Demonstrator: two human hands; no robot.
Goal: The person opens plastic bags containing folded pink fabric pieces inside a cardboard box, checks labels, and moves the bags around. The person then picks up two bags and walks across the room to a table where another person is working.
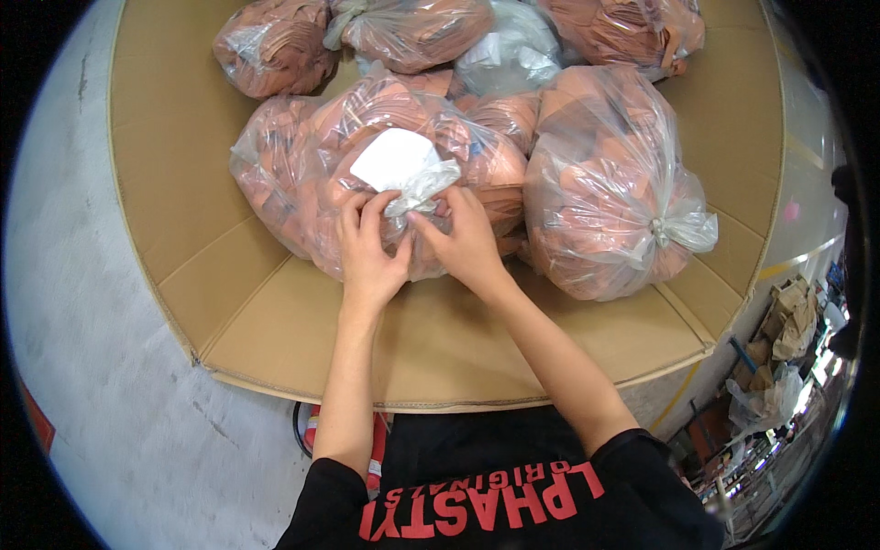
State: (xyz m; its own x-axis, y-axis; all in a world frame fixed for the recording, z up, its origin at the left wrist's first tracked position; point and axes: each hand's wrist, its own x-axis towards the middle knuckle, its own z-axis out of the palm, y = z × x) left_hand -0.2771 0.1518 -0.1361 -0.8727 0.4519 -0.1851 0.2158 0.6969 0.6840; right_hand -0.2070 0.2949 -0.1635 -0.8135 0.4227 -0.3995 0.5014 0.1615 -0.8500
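Observation:
In front of me lies a clear plastic bag [321,174] full of thin, salmon-brown flat pieces. Its gathered neck forms a knot [417,194], with a loose whitish tail sticking up. My left hand [374,243] pinches the knot from the left, its fingers curled at the plastic. From the right, my right hand [467,236] grips the same knot between thumb and fingers. A blank-looking white paper [394,158] rests just beyond the knot. The fingers partly cover the knot's underside.
A large cardboard box [458,362] surrounds the bags, its near edge by my body. Another tied bag [600,183] sits to the right, and several more bags [412,32] lie at the back. Cluttered scrap [779,367] stands outside, right.

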